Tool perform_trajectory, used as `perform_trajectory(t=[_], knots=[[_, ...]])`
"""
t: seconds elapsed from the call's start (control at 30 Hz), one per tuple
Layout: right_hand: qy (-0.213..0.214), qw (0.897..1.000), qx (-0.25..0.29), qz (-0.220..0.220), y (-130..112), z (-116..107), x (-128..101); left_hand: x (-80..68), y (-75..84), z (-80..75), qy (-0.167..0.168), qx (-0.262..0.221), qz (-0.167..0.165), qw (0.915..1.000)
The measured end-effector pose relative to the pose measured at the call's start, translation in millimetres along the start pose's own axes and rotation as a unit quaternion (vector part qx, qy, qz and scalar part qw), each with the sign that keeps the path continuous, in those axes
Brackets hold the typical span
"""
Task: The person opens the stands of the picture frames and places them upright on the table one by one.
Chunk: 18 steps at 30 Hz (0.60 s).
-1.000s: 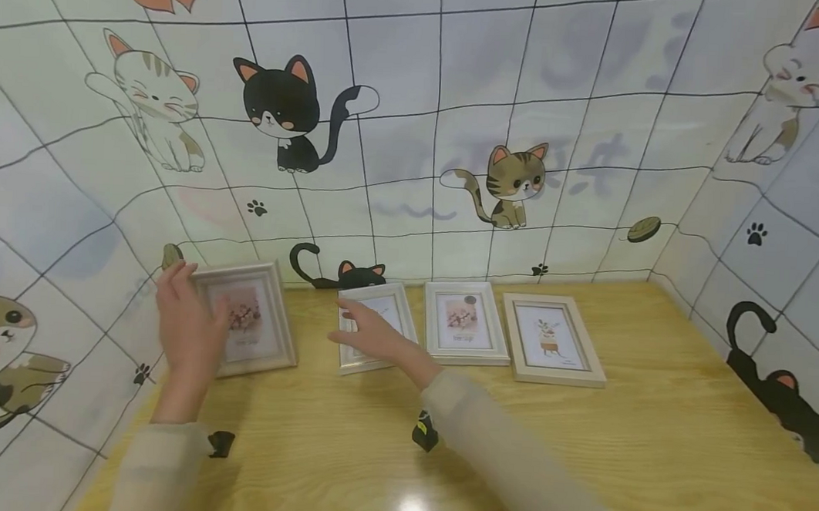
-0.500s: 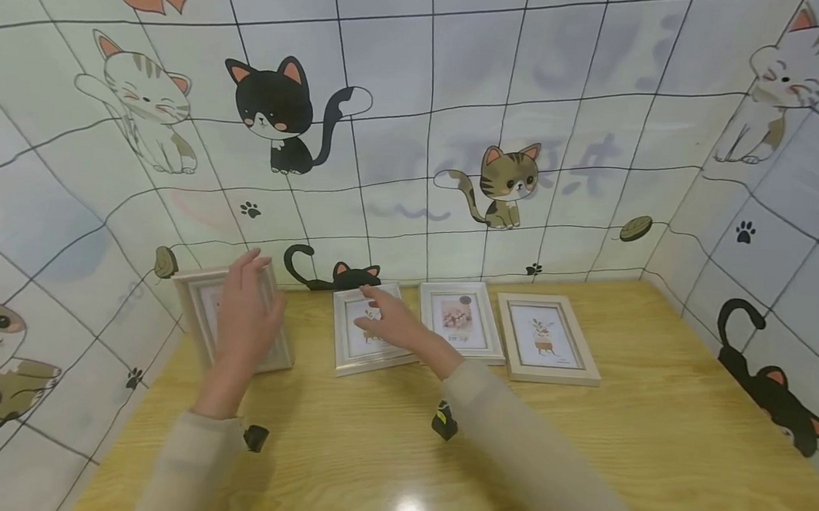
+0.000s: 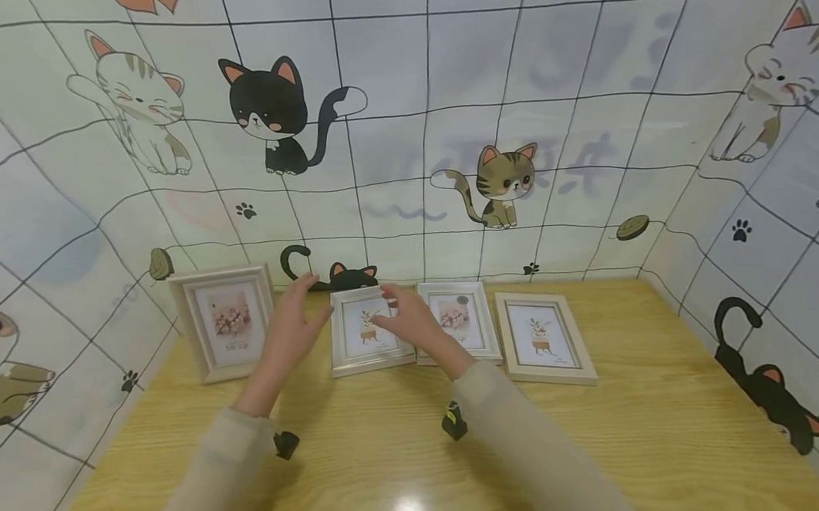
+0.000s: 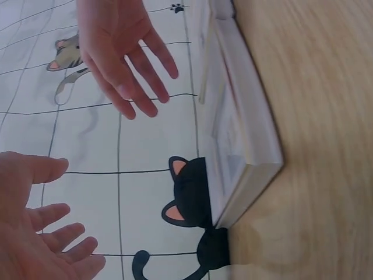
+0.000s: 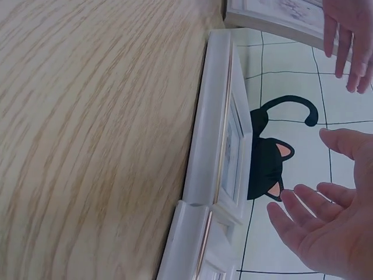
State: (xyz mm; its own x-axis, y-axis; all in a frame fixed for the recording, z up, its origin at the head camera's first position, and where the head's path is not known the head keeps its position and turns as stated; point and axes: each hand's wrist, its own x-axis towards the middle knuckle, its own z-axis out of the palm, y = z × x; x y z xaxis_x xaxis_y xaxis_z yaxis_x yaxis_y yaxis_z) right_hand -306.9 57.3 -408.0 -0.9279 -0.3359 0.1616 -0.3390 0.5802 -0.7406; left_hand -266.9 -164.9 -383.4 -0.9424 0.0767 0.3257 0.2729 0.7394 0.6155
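Several picture frames stand leaning at the wall. The leftmost picture frame (image 3: 231, 316) holds a pink flower print. My left hand (image 3: 289, 332) is in front of its right edge, fingers extended and nothing held. To the right, a white picture frame (image 3: 363, 336) with a potted-plant print lies between my two hands. My right hand (image 3: 413, 321) hovers before that frame's right side, partly covering the neighbouring white flower-print frame (image 3: 454, 312). Both wrist views show the left hand (image 4: 35, 227) and the right hand (image 5: 332, 219) with spread fingers, apart from the white frame (image 5: 233, 140).
At the right end of the row stands a cream picture frame (image 3: 543, 363) with a plant print. All rest on a wood-grain table (image 3: 649, 453) against a white wall (image 3: 388, 131) printed with cats and grid lines. Another such wall closes each side.
My left hand has moved right, off the leftmost picture frame, which now stands turned more to the right. My right hand has shifted slightly right, uncovering more of the plant-print frame.
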Motion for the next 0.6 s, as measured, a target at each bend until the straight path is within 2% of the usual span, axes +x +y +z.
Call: perform_trajectory(t=[0.27, 0.5, 0.6], knots=[[0.014, 1.000, -0.005, 0.025, 13.0, -2.2, -2.6, -7.8, -13.0, 15.0, -0.053, 0.045, -0.053, 0.9961], [0.014, 0.999, 0.009, 0.046, 24.4, -2.9, -4.5, -10.9, -24.0, 26.9, -0.091, 0.047, -0.093, 0.9904], [0.015, 0.998, 0.004, 0.060, 29.8, -1.5, -3.5, -11.7, -27.9, 30.5, -0.104, 0.041, -0.100, 0.9887]])
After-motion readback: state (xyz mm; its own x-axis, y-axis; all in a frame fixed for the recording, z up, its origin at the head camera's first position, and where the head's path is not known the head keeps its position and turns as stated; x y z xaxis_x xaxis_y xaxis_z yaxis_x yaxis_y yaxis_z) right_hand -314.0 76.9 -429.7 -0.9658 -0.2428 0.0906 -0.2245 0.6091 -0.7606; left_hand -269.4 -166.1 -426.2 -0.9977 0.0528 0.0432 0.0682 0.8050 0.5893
